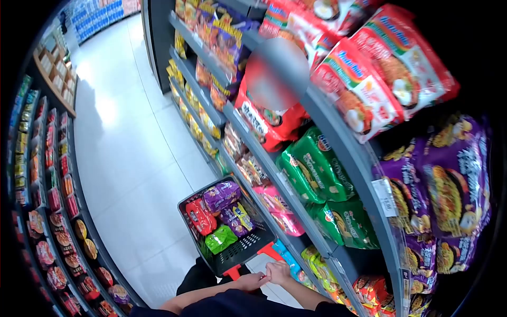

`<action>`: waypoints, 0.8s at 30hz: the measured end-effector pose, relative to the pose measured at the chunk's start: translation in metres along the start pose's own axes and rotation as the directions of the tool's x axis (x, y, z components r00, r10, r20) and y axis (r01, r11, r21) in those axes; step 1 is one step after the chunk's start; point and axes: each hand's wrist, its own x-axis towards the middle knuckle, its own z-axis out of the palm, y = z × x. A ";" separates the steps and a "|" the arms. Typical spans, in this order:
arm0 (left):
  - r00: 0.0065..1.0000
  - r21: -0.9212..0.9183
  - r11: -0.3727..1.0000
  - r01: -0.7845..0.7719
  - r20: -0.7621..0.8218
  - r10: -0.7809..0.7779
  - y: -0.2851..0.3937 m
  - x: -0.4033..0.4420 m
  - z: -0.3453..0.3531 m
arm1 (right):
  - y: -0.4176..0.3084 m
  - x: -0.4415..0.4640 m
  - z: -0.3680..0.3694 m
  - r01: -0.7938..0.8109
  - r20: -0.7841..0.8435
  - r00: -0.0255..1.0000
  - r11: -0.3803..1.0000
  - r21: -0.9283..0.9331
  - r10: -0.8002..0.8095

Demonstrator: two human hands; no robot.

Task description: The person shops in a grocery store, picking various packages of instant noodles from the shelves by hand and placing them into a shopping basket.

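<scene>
"While the bare left hand (pixel 252 281) and right hand (pixel 278 271) touch, where's the black perforated plastic basket (pixel 246 248)?"

"Their far side; can't tell if they grip its red handle (pixel 232 272). Wider spacing should steady it."

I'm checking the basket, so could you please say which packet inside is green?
In the image, the green packet lies lowest in the basket, below the red packet; other packets are mostly purple.
</scene>
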 end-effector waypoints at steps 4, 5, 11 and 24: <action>0.948 0.186 0.980 -0.068 -0.293 0.121 -0.023 -0.008 -0.011 | -0.008 0.048 0.017 -0.020 -0.095 0.995 0.999 -0.034 0.017; 0.905 0.291 0.953 -0.089 -0.375 0.200 -0.027 -0.016 -0.019 | -0.017 0.065 0.014 -0.027 -0.123 0.992 0.999 -0.031 0.023; 0.728 0.526 0.809 0.261 -0.658 0.193 -0.035 -0.044 -0.091 | -0.065 0.153 0.024 -0.120 -0.095 0.989 0.987 -0.108 0.110; 0.703 0.557 0.788 0.263 -0.670 0.239 -0.061 -0.053 -0.274 | -0.123 0.257 -0.395 0.296 -0.966 0.260 0.951 0.094 0.014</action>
